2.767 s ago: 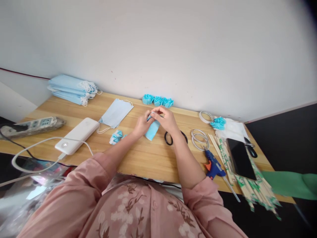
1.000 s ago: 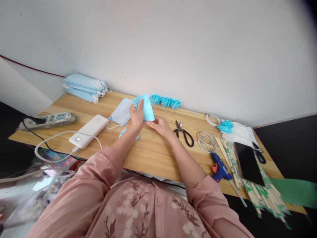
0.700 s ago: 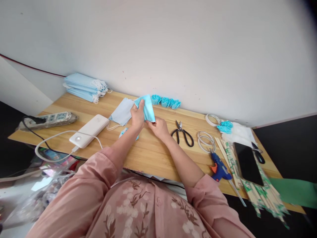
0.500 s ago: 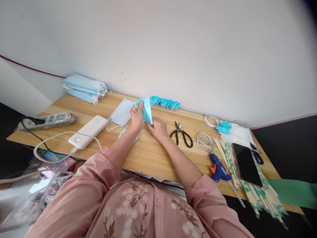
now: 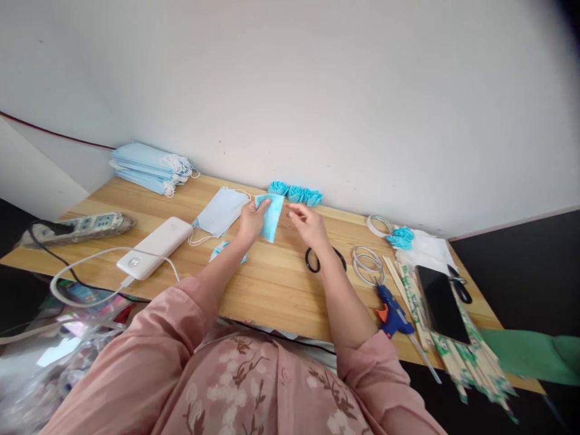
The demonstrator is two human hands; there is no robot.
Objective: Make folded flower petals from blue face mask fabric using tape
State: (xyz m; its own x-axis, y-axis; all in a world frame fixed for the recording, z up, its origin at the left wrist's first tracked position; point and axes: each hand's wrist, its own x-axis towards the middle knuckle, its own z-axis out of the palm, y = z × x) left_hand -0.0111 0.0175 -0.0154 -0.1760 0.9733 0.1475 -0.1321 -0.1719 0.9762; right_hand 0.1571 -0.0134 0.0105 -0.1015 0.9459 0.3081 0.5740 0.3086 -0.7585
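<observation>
Nearest the camera, pink sleeves run out over the wooden table [image 5: 272, 296]. Blue glue gun [image 5: 390, 305] lies by the front edge at right, with a bundle of wrapped sticks [image 5: 448, 344] and a dark phone [image 5: 441, 296] on top of them. Black scissors [image 5: 324, 258] sit just under the right wrist, mostly hidden; white rings [image 5: 367, 261] lie beside them.

Mid-table: left hand [image 5: 250, 220] pinches the top corner of a folded blue cloth piece [image 5: 270, 216], held just above the table, hanging down. Right hand [image 5: 308, 222] is loose, fingers half curled, close to the cloth but apart from it, holding nothing as far as I can tell; the fingertips are small in this view.

To do this well: keep the left pinch firm at the corner so the fold stays flat, bring right thumb and forefinger onto the free edge, edges aligned, no twisting.

Further left: white power bank [image 5: 154, 246] with cable, flat face mask [image 5: 220, 211], power strip [image 5: 75, 225]. Far edge by the wall: three finished blue rosettes [image 5: 295, 193] and a mask stack [image 5: 147, 169].
</observation>
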